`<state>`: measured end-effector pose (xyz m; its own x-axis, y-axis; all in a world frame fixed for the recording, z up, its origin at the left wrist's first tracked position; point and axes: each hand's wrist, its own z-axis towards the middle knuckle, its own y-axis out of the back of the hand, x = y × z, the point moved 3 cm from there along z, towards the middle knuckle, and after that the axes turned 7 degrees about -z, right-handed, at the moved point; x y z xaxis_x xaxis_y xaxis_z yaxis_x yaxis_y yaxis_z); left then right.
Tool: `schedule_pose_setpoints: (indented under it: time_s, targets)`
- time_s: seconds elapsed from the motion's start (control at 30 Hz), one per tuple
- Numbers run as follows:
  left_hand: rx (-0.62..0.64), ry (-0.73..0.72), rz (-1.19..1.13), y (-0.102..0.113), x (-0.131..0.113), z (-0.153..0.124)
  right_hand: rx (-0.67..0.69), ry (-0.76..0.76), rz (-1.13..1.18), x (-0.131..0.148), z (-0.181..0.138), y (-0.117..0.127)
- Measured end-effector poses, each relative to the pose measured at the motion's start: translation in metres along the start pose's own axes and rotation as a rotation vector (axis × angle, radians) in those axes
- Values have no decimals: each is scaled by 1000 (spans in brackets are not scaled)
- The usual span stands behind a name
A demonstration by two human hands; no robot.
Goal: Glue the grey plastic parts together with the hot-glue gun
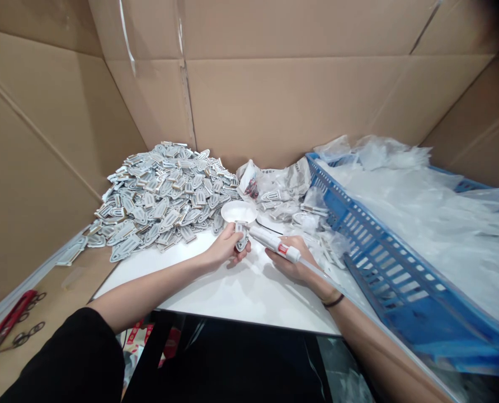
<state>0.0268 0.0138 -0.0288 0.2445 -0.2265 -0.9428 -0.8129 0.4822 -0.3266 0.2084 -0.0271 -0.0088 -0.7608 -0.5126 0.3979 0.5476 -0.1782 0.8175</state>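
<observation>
My left hand [227,249] is closed round a small grey-white flat plastic piece [241,236], held just above the white board [241,294]. My right hand [293,260] grips a white pen-shaped tool with a red band [274,243]; a clear tube runs back from it along my forearm. The tool's tip touches the piece in my left hand. A small white round dish [238,212] sits just beyond both hands.
A big heap of the same grey-white pieces [161,196] lies at the back left. Crumpled plastic bags with more pieces [281,187] sit behind the dish. A blue crate [384,268] full of clear plastic bags stands on the right. Cardboard walls [274,101] surround everything.
</observation>
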Motion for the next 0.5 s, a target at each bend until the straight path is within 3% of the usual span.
schedule_pose_setpoints:
  time_s: [0.3, 0.5]
  targets:
    - [-47, 33, -120, -13, -15, -4, -52, -29, 7, -3, 0, 0]
    - [-52, 24, -131, -11, -13, -2, -59, -43, -24, -6, -1, -2]
